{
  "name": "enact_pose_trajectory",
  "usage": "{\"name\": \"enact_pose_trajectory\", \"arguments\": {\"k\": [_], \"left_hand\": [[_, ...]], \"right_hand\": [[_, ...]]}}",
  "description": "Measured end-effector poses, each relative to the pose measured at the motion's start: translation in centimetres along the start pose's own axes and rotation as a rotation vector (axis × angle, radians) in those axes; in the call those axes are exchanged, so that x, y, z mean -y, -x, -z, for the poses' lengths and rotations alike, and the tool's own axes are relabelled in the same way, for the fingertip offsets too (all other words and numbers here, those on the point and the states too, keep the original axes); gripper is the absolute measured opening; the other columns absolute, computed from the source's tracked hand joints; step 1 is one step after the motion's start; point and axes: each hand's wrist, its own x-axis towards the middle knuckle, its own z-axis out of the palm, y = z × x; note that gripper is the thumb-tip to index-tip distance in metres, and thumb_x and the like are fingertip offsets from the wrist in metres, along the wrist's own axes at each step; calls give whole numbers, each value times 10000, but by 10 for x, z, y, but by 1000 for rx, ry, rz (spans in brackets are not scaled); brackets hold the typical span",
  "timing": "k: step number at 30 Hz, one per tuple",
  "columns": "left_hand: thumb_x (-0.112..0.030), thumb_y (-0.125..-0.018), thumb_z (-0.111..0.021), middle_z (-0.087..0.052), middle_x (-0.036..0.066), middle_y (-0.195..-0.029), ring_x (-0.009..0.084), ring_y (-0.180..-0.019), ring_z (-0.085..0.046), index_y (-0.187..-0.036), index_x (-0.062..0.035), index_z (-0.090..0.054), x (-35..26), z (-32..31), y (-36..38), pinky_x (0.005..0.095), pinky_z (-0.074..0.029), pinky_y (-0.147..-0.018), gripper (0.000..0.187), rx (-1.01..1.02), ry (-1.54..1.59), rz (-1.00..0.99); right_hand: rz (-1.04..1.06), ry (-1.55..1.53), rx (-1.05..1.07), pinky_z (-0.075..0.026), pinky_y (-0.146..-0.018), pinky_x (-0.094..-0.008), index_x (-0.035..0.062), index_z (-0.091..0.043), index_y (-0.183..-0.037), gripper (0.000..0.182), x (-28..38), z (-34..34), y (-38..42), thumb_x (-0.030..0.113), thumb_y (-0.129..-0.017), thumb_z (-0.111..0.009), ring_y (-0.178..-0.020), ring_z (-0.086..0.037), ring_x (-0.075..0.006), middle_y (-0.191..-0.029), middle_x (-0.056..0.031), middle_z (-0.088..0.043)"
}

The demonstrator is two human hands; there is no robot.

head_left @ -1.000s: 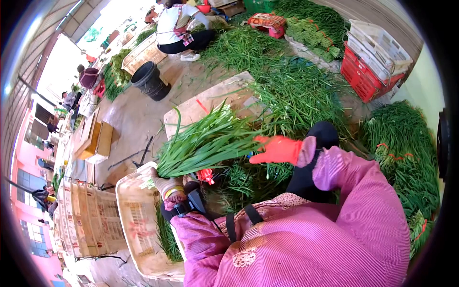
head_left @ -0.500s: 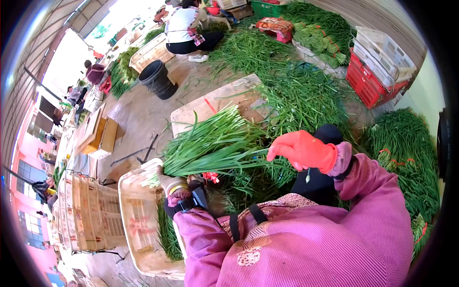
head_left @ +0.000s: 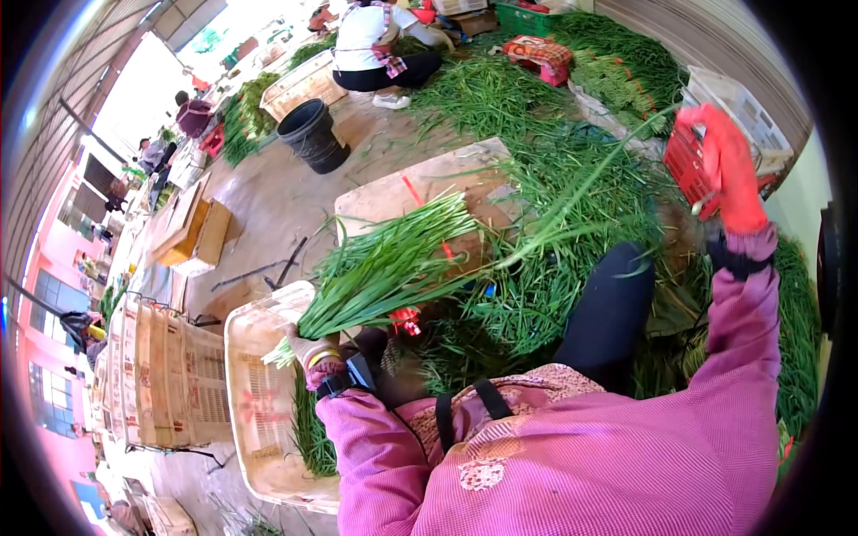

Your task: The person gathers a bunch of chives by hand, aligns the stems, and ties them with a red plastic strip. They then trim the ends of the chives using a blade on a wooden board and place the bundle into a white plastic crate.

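My left hand (head_left: 311, 347), in a pale glove, is closed around the whitish stem end of a bunch of chives (head_left: 389, 263). The bunch fans out to the upper right over a board (head_left: 362, 204). My right hand (head_left: 728, 170), in an orange-red glove, is raised at the upper right. Its fingertips pinch a few long chive leaves (head_left: 567, 204), blurred by motion and stretching back toward the bunch. Red ties (head_left: 407, 320) hang below the bunch. Under my left forearm is a plastic basket (head_left: 255, 451) with chives inside.
Loose chives (head_left: 617, 188) lie heaped ahead. Stacked baskets (head_left: 165, 375) stand at left, a black bucket (head_left: 313, 138) and wooden box (head_left: 201, 237) on the floor beyond. A person (head_left: 366, 45) crouches ahead. A red crate (head_left: 686, 165) sits at right behind my glove.
My right hand has moved up and to the right, away from the bunch, drawing long leaves with it. My left hand still grips the bunch. The view has shifted slightly.
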Motion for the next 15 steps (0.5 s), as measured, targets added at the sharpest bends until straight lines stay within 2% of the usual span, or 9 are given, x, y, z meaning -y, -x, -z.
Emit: {"name": "enact_pose_trajectory", "arguments": {"k": [4,5,6,8,10,12,14,15], "left_hand": [[-501,-908,-509,-584,142,-1325,327,-1212,-534,-1279,-52,-576,4,2,4,482,-403,-1047,587,5,22,63],[-510,-901,-547,-590,152,-1305,332,-1195,-539,-1265,-42,-583,7,17,-15,484,-417,-1038,594,79,13,45],[-510,-901,-547,-590,152,-1305,332,-1195,-539,-1265,-42,-583,11,7,-1,484,-417,-1038,594,78,13,45],[-510,-895,-566,-589,166,-1295,349,-1178,-541,-1256,-36,-587,24,-26,39,492,-429,-1028,596,83,22,25],[-505,-887,-584,-586,174,-1289,357,-1164,-545,-1259,-34,-581,31,-30,46,505,-427,-1027,601,108,40,31],[-479,-870,-613,-603,177,-1261,361,-1140,-567,-1249,-19,-573,41,-47,77,524,-432,-1021,598,175,-34,-23],[-449,-871,-616,-620,175,-1224,350,-1111,-586,-1224,-11,-582,45,-53,89,517,-446,-1009,563,215,0,14],[-439,-868,-618,-627,169,-1215,342,-1106,-590,-1215,-12,-589,48,-50,85,514,-450,-1006,551,288,4,-35]], "right_hand": [[-9,-9,-135,-354,-501,-185,100,-671,-1069,323,14,-18,-44,335,-986,-465,-459,-373,-30,-568,70,-423],[17,-8,-77,-375,-514,-193,114,-671,-1081,309,7,-29,-56,342,-977,-489,-495,-423,-32,-602,58,-473],[42,-6,-18,-397,-527,-201,129,-671,-1093,298,-3,-39,-68,348,-968,-513,-532,-473,-33,-635,47,-523],[-103,321,250,-475,-575,-303,123,-670,-1093,311,-37,-61,-95,367,-951,-540,-627,-606,-138,-759,-38,-658],[530,1137,126,-513,-653,-405,95,-660,-1098,347,-69,-86,-77,380,-944,-537,-724,-661,-275,-846,-123,-698],[503,1033,229,-521,-724,-436,85,-663,-1079,372,-49,-124,-54,404,-945,-525,-810,-657,-357,-929,-164,-697],[368,512,467,-532,-716,-397,87,-676,-1037,315,-22,-160,-15,358,-942,-548,-809,-673,-323,-914,-138,-702],[226,234,683,-535,-710,-385,85,-680,-1028,288,-9,-174,8,331,-940,-558,-800,-674,-321,-913,-130,-703]]}}
